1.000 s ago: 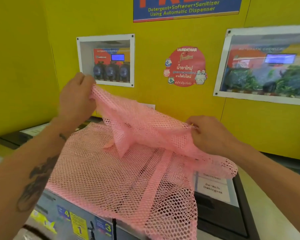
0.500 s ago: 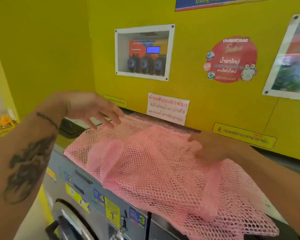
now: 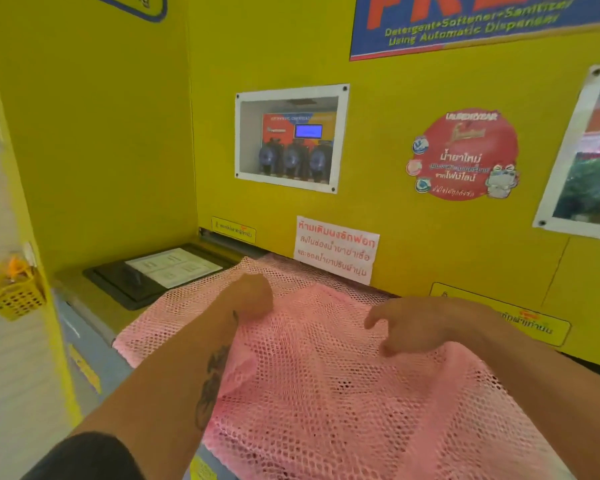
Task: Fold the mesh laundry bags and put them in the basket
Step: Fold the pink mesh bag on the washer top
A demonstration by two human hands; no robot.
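- Flattening the fold seems the step in hand: press the doubled pink mesh bag (image 3: 326,375) down and sweep outward so the layers lie even before the next fold.
- Left hand (image 3: 253,294) rests on the mesh near its far edge, fingers curled under; whether they pinch it I cannot tell.
- Right hand (image 3: 416,323) hovers loosely curled, holding nothing, fingertips touching the mesh.
- Bag lies spread on the washing machine top (image 3: 94,299), rumpled, an open netted weave.
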